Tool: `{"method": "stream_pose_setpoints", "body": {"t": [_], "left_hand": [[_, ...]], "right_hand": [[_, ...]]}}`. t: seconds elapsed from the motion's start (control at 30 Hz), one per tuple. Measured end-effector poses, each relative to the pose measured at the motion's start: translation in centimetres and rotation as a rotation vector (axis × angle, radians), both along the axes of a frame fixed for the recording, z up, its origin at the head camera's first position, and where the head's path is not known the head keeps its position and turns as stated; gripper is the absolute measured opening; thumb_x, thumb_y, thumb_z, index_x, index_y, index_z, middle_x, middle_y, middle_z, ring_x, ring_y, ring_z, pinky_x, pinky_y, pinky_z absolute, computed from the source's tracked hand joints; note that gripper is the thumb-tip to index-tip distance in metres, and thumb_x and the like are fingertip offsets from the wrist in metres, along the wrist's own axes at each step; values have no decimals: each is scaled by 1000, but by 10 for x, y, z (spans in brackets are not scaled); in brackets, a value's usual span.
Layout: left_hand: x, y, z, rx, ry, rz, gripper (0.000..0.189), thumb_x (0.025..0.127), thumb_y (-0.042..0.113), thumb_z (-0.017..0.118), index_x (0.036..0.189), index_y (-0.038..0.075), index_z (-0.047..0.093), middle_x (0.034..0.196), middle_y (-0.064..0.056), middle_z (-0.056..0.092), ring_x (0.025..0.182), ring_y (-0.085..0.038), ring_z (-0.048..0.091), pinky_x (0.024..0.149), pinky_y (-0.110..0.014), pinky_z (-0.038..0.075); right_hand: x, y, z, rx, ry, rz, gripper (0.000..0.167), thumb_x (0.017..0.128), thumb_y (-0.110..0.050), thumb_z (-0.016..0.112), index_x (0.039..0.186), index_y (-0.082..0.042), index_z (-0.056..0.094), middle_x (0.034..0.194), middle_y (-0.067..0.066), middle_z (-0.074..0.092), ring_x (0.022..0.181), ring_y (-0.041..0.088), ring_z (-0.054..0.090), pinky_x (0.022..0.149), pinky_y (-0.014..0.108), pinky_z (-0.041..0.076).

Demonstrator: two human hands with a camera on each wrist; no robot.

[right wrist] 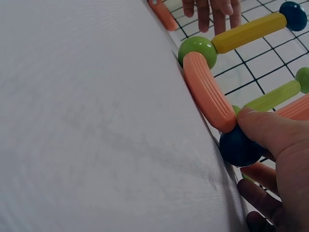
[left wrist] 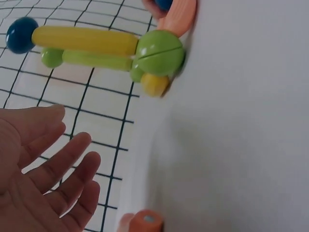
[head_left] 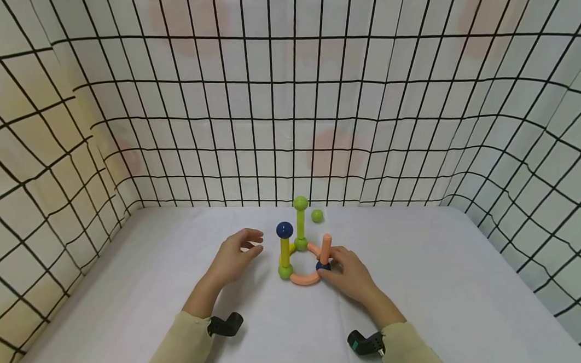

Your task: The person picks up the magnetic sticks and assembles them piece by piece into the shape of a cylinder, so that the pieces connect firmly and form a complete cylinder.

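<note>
A ring of orange curved sticks [head_left: 305, 280] and balls lies on the white table, with upright sticks rising from it. My right hand [head_left: 349, 272] pinches the dark blue ball [right wrist: 240, 146] at the ring's right side between thumb and fingers; an orange stick [head_left: 326, 248] stands on that ball. At the left, a yellow stick [head_left: 284, 252] rises from a green ball [head_left: 285, 271] and carries a blue ball [head_left: 284, 230]. Behind it, a green stick [head_left: 300, 224] bears a green ball [head_left: 301, 203]. My left hand [head_left: 232, 258] hovers left of the ring, fingers relaxed, holding nothing.
A loose green ball [head_left: 317, 216] lies behind the ring. Another orange curved piece [right wrist: 164, 15] shows near the left hand in the wrist views. Black grid netting [head_left: 295, 99] over white cloth walls off the table's back and sides.
</note>
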State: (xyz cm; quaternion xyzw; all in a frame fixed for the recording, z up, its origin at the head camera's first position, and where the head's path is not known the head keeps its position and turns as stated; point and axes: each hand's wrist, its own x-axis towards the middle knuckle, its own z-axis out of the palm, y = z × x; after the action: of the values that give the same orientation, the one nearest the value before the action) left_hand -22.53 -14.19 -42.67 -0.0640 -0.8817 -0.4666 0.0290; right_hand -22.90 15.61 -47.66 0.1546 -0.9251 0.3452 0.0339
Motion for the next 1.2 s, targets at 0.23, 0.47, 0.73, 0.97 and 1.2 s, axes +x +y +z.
{"method": "stream_pose_setpoints", "body": {"t": [0.23, 0.47, 0.73, 0.97, 1.2], "left_hand": [[0, -26, 6, -39, -46, 2, 37, 95, 20, 68, 131, 17, 60, 124, -7, 66, 92, -23, 64, 64, -28, 50], [-1, -56, 9, -123, -61, 11, 43, 95, 21, 67, 136, 12, 57, 133, -13, 62, 111, -28, 59, 85, -39, 49], [0, -81, 7, -144, -144, 30, 47, 94, 22, 67, 136, 6, 56, 134, -20, 60, 113, -33, 60, 85, -41, 51], [2, -93, 4, -211, -219, 16, 46, 93, 21, 69, 133, 2, 57, 124, -23, 62, 104, -31, 61, 85, -44, 51], [1, -96, -4, -146, -294, 17, 45, 91, 17, 70, 132, 2, 58, 118, -20, 62, 83, -19, 63, 77, -35, 51]], "right_hand": [[2, 1, -1, -23, 6, 6, 44, 89, -33, 75, 129, -20, 64, 139, 6, 60, 122, 31, 58, 102, 55, 46], [3, 3, -3, -37, 19, 0, 46, 89, -33, 75, 132, -20, 63, 138, 5, 61, 120, 28, 59, 100, 54, 47], [3, 2, -2, -46, 15, 3, 46, 89, -33, 75, 132, -19, 64, 138, 5, 61, 120, 29, 58, 100, 55, 47], [2, 2, -2, -47, 14, -1, 44, 89, -34, 75, 129, -20, 65, 138, 5, 61, 120, 29, 58, 100, 55, 47], [2, 2, -3, -41, 18, 5, 46, 88, -34, 76, 131, -20, 64, 138, 5, 61, 121, 30, 58, 100, 56, 47]]}}
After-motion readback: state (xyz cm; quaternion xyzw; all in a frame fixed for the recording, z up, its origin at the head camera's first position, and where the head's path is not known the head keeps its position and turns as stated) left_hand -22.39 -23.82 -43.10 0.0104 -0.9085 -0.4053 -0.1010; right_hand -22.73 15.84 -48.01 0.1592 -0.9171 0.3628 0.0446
